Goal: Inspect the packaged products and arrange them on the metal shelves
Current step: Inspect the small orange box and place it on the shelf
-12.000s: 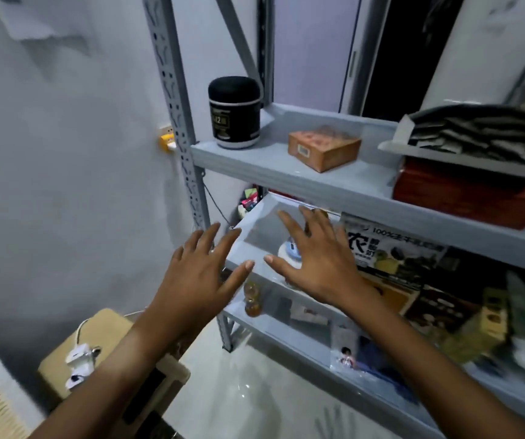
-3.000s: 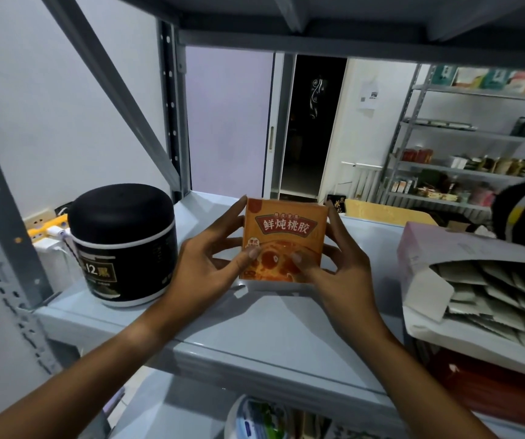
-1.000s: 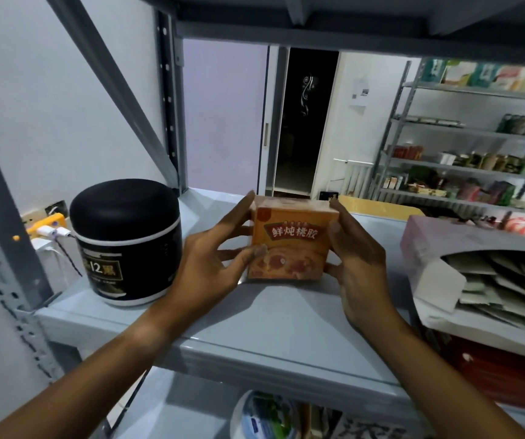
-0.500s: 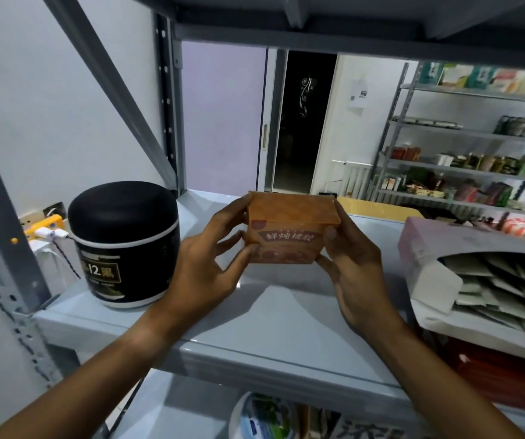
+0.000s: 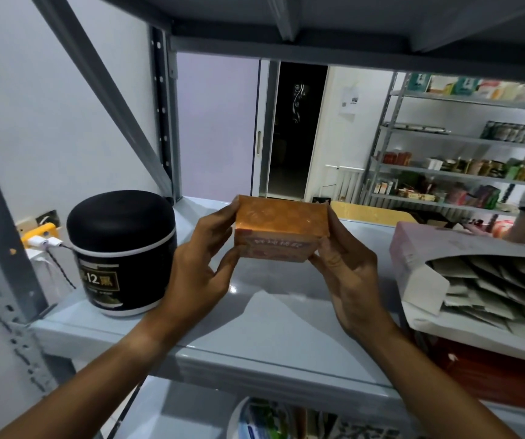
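Orange box gripped by both hands above the metal shelf.

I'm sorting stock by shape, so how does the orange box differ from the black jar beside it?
The orange box is flat-sided and rectangular; the black jar is round with a domed lid. The box is held above the shelf between the left hand and right hand, tilted; the jar stands upright on the shelf, untouched. Both carry printed labels.
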